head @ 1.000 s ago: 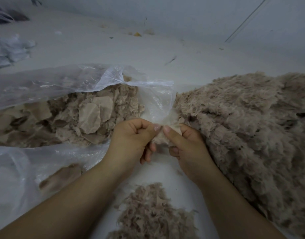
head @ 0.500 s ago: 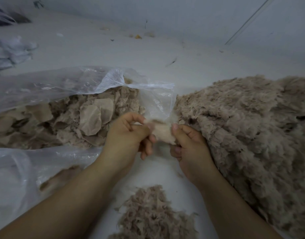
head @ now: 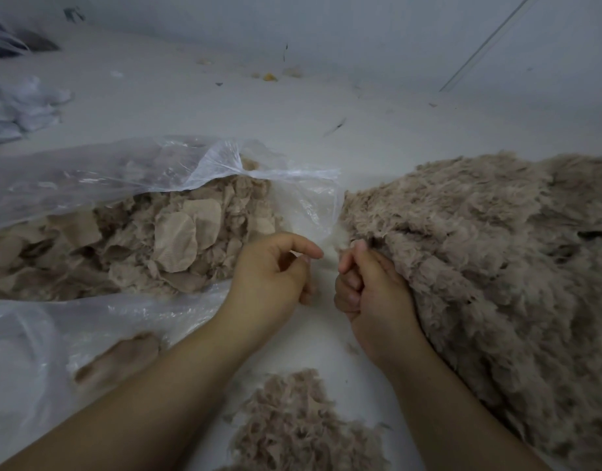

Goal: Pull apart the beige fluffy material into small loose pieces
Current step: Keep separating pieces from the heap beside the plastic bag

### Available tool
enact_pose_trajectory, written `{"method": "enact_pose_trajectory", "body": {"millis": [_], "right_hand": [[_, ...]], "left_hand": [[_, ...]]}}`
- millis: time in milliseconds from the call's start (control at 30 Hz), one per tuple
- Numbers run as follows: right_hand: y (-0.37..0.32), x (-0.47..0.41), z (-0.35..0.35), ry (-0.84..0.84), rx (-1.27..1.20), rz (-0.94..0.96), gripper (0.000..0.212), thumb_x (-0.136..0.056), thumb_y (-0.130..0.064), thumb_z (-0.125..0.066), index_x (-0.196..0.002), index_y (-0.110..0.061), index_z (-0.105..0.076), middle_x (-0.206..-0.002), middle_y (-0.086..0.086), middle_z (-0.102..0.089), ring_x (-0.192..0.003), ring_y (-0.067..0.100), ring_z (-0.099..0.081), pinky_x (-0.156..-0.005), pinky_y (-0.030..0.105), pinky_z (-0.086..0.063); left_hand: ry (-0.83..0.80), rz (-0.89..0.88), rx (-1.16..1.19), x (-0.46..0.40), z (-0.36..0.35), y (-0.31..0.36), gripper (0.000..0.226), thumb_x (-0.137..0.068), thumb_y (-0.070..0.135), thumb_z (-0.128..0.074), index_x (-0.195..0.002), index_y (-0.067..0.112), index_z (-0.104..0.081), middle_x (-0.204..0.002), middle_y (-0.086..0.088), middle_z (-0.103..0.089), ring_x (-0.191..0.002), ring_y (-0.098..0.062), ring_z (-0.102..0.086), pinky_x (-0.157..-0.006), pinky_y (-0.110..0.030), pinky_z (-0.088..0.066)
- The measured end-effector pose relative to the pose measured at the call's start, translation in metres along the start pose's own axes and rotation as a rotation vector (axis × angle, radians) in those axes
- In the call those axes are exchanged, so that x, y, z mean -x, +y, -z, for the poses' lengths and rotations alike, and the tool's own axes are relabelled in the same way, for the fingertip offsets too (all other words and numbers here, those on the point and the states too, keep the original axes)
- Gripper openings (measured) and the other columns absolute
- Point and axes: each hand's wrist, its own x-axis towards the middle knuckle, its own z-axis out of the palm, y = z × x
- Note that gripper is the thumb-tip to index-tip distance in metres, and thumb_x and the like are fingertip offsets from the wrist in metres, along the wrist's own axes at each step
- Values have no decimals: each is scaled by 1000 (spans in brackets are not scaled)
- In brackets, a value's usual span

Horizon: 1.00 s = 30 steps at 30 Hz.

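Two hands mid-frame: left hand [head: 272, 270] loosely curled, fingers empty; right hand [head: 367, 283] fisted, whether gripping anything unclear. One big beige fluffy heap [head: 490, 260] at right, one small shredded pile [head: 303, 430] bottom center, one clear plastic bag [head: 129, 171] of scraps at left.

We see the beige fluffy material [head: 490, 266] heaped in a large shaggy mound just right of our hands' meeting point. A small loose pile of pulled pieces [head: 299, 426] lies below and nearer us. Left of the grip, flat backed scraps [head: 177, 243] fill a clear bag.
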Motion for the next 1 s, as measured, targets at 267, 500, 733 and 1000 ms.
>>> {"method": "enact_pose_trajectory", "body": {"millis": [267,500,733,1000], "right_hand": [[-3,3,-4,88,-35,-11,48,-103,-40,-36,-63,-18,-48,-54,-5,-25,-45,7,-23,-48,24,-20],[-7,6,-7,112,-89,43,52,-102,-44,-32,-63,-10,-41,-47,-6,-40,-44,5,-37,-44,18,-29],[-7,2,-4,93,-171,34,49,-94,-54,-37,-60,-21,-48,-46,-9,-27,-38,4,-22,-35,17,-23],[-6,0,-2,157,-164,-60,71,-101,-53,-33,-36,-26,-44,-42,-11,-31,-34,4,-25,-34,16,-26]], "left_hand": [[-240,-503,-777,-11,-8,26,38,-83,5,-41,-103,14,-71,-148,-2,-42,-105,-30,-63,-71,-44,-54],[-486,-458,-948,-31,-26,37,20,-89,15,-38,-91,21,-57,-159,17,-19,-114,-20,-58,-65,-30,-40],[-522,-442,-706,-19,-17,15,37,-90,-2,-39,-119,-2,-62,-132,-9,-51,-117,-23,-53,-100,-31,-44],[-467,-473,-592,7,2,3,42,-90,-13,-42,-124,2,-62,-123,-7,-56,-116,-14,-54,-102,-27,-43]]}}
